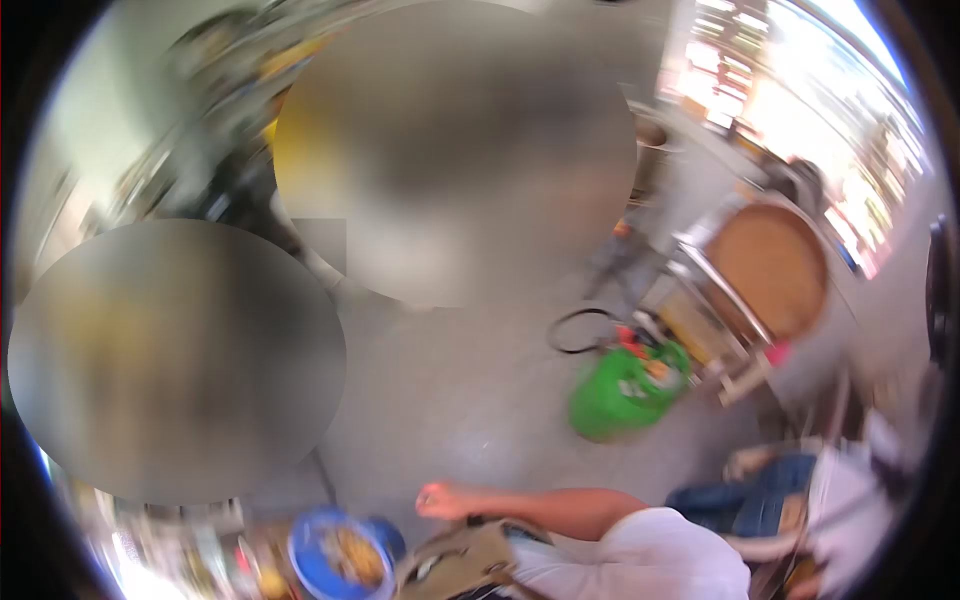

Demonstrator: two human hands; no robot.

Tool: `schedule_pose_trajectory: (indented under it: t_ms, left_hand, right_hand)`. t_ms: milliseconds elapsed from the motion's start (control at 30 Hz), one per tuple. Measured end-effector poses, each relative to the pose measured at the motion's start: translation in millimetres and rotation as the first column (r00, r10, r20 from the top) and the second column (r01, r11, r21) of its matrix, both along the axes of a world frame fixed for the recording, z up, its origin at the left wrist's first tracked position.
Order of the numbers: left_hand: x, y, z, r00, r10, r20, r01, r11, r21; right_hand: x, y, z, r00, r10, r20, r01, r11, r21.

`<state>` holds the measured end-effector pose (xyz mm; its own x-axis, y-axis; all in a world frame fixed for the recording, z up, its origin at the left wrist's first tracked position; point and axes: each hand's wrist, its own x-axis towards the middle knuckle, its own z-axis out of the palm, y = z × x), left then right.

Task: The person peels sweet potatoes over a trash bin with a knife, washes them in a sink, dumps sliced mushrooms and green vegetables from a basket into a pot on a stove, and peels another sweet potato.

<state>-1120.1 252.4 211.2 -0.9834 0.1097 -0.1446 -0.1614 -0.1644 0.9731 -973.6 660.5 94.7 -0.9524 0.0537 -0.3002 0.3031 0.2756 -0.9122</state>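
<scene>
Neither of my own hands can be made out in this tilted, motion-smeared head view. At the bottom, a person's bare arm reaches out of a white sleeve (665,550), and it looks like another person's. That hand (448,500) appears loosely curled, with nothing visible in it. Beside it are a beige cloth piece (465,555), perhaps trousers or a bag, and a blue bucket (308,555) with yellowish contents (355,558). Large blurred ovals cover the upper middle and the left, hiding what lies there.
A green gas cylinder (620,395) stands on the grey floor (440,390), near a black hose loop (560,335). Right of it is a metal-framed stool or chair with a round brown seat (770,270). Another person in jeans (770,495) sits at lower right. Bright openings (790,90) are at upper right.
</scene>
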Motion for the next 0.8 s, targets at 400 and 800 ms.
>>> schedule_pose_trajectory:
  t_ms: [400, 800]
  left_hand:
    - [30.2, -18.5, 117.0, 0.999, 0.013, 0.041, -0.038, 0.709, 0.704]
    - [73.7, -82.0, 241.9, 0.843, 0.505, -0.185, -0.389, 0.809, 0.440]
  right_hand:
    - [-53.6, -36.3, 25.1, 0.929, -0.056, 0.365, 0.157, 0.954, -0.254]
    - [-152.9, -201.7, 64.4, 0.913, 0.191, 0.361, -0.131, 0.974, -0.184]
